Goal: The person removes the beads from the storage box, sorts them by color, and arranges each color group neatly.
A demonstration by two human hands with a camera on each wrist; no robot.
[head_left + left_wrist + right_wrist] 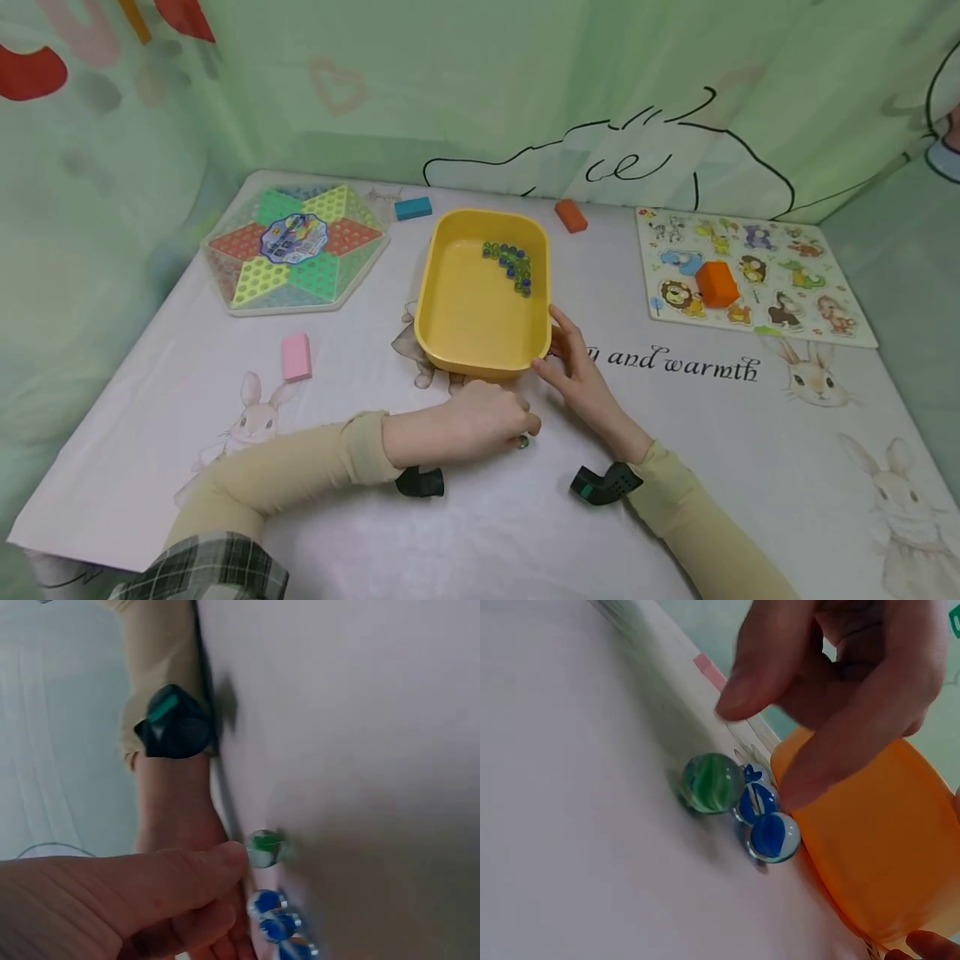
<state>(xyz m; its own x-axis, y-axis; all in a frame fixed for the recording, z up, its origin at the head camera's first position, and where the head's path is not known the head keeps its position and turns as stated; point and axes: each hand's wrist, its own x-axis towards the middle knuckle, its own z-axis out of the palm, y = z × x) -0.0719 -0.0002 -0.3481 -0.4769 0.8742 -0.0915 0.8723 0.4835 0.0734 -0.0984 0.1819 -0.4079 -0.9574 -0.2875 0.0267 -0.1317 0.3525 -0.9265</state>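
A yellow tray (480,360) stands mid-table with several blue and green marbles (513,262) lying along its far right side. On the cloth just before the tray lie a green marble (711,782) and two blue marbles (774,836), close together. My left hand (525,427) hovers over them with curled fingers. Its thumb tip (232,859) is next to the green marble (264,849), and nothing is pinched. My right hand (553,340) rests with straight fingers against the tray's near right corner. In the right wrist view the left hand (761,750) sits above the marbles beside the tray (870,847).
A hexagonal peg board (296,246) lies at the far left, with a pink block (296,357) nearer. A teal block (413,207) and an orange block (571,215) lie behind the tray. An animal puzzle (780,250) with an orange piece (716,283) sits at right. Green curtains enclose the table.
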